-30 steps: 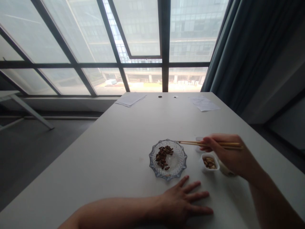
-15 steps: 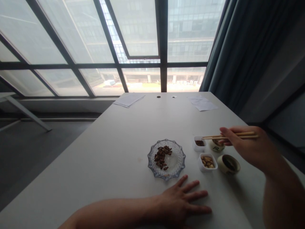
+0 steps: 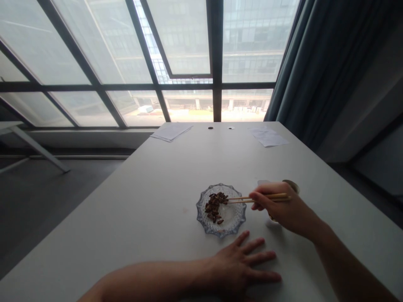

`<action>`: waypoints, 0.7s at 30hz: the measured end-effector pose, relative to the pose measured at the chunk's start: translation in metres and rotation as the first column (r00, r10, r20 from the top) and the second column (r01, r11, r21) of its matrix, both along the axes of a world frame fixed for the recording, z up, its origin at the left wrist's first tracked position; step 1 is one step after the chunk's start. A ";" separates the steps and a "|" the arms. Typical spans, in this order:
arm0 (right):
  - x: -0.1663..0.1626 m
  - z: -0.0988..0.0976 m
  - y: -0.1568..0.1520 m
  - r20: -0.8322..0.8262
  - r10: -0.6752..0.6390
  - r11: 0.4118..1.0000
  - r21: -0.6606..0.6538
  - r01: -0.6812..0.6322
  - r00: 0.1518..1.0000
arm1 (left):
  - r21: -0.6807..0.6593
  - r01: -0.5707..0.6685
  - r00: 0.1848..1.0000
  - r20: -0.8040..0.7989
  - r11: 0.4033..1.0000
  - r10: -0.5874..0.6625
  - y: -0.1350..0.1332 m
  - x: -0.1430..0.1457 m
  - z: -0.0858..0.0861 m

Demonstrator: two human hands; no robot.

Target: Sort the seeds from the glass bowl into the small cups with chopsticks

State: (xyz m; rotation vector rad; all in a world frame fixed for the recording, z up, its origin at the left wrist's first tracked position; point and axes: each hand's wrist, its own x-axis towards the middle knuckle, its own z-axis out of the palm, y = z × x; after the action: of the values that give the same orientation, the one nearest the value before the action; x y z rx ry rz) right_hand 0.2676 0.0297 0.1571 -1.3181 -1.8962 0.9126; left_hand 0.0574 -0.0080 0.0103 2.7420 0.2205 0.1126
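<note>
My right hand (image 3: 280, 209) grips a pair of wooden chopsticks (image 3: 248, 198) whose tips reach into the pile of dark brown seeds (image 3: 215, 206) on a clear scalloped glass plate (image 3: 233, 220). My left hand (image 3: 244, 266) lies flat on the white table (image 3: 141, 201) just in front of the plate, fingers spread, holding nothing. The right hand covers most of the small cups to the right of the plate; only the rim of a round ceramic cup (image 3: 291, 184) and a corner of a white cup (image 3: 262, 182) show.
Paper sheets lie at the table's far left (image 3: 171, 131) and far right (image 3: 267, 136), with two cable holes (image 3: 220, 128) between them. Beyond stands a large window; a dark curtain (image 3: 315, 71) hangs to the right. Another table's leg (image 3: 37, 147) shows at left.
My right hand moved left and down from above the small cups, bringing the chopstick tips onto the seeds on the glass plate. The left hand stayed flat.
</note>
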 end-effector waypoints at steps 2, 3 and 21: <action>-0.007 -0.009 0.005 0.015 0.023 1.000 -0.010 -0.022 1.000 | 0.018 0.001 1.000 -0.003 1.000 -0.001 0.000 0.000 -0.001; -0.009 -0.014 0.008 0.008 0.025 0.999 -0.023 -0.025 1.000 | 0.030 0.002 1.000 -0.009 1.000 -0.002 0.000 0.001 -0.001; -0.013 -0.032 0.016 -0.031 -0.049 0.997 -0.061 0.047 0.998 | 0.024 0.005 1.000 -0.003 1.000 -0.004 0.001 0.001 -0.002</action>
State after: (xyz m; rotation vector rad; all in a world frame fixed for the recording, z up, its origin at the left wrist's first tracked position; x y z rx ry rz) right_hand 0.2547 0.0460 0.1253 -1.3700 -1.8170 0.9680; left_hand 0.0581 -0.0075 0.0087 2.7665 0.2153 0.1100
